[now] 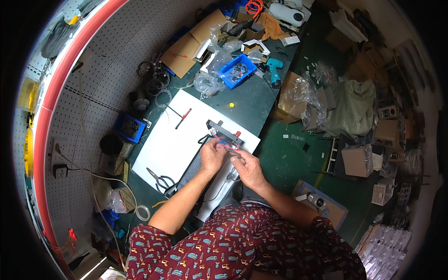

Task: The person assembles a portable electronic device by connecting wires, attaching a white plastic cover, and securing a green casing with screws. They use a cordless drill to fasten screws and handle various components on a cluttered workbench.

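Thin red and pink wires (227, 146) run between my two hands over a white board. My left hand (213, 156) is closed in a pinch on them, thumb against the fingertips. Close beside it, my right hand (248, 171) also pinches the wires; its exact grip is partly hidden. Just beyond my fingertips lies a black bar-shaped housing (227, 131) with a small red part (238, 134) at its right end. Something small and blue shows between the hands, too small to name. Under my left forearm stretches a long dark grey piece (189, 169), partly covered.
The white board (161, 135) carries a red-handled screwdriver (184, 117) and black-handled scissors (160, 180). A blue bin (238, 71), teal power drill (274, 72) and cardboard (186, 49) sit farther back. Another blue bin (129, 128) and a tape roll (143, 213) are left.
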`<state>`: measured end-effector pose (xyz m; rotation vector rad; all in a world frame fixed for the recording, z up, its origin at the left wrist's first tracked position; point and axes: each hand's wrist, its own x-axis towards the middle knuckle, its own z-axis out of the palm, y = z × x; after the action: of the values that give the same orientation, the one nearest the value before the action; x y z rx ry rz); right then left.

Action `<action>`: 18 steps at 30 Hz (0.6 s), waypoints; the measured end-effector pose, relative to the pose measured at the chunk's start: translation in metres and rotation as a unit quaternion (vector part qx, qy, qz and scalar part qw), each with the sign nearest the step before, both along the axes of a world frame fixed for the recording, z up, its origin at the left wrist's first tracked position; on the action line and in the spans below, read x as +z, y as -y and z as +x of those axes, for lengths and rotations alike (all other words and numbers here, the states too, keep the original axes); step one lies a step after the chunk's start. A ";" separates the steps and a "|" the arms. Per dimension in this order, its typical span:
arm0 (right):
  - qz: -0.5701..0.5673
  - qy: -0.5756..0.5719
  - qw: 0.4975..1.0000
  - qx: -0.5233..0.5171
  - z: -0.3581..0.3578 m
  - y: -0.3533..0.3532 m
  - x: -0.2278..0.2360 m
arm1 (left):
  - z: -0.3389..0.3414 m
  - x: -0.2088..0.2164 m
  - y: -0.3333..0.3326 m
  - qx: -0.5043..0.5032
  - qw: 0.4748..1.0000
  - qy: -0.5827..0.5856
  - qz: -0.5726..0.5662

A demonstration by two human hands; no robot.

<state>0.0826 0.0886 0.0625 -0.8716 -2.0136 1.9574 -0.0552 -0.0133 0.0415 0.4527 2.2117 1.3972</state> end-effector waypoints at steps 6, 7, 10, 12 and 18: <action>-0.120 0.034 0.988 -0.094 0.002 -0.012 -0.019 | -0.010 -0.022 -0.013 0.031 0.998 -0.043 -0.026; -0.130 0.034 0.985 -0.107 0.003 -0.015 -0.028 | -0.011 -0.021 -0.011 0.009 1.000 0.009 -0.026; -0.174 0.030 0.976 -0.126 0.001 -0.022 -0.032 | -0.021 -0.019 0.003 -0.026 0.947 0.288 0.141; -0.178 0.020 0.976 -0.126 -0.001 -0.023 -0.045 | -0.015 0.008 0.001 0.030 0.922 0.357 0.149; -0.160 -0.051 0.983 -0.076 0.001 -0.011 -0.044 | -0.013 -0.014 -0.013 0.067 0.973 0.207 0.077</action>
<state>0.0836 0.0993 0.0186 -0.9383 -1.5525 2.2222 -0.0686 0.0000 0.0275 0.0523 1.8306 1.5762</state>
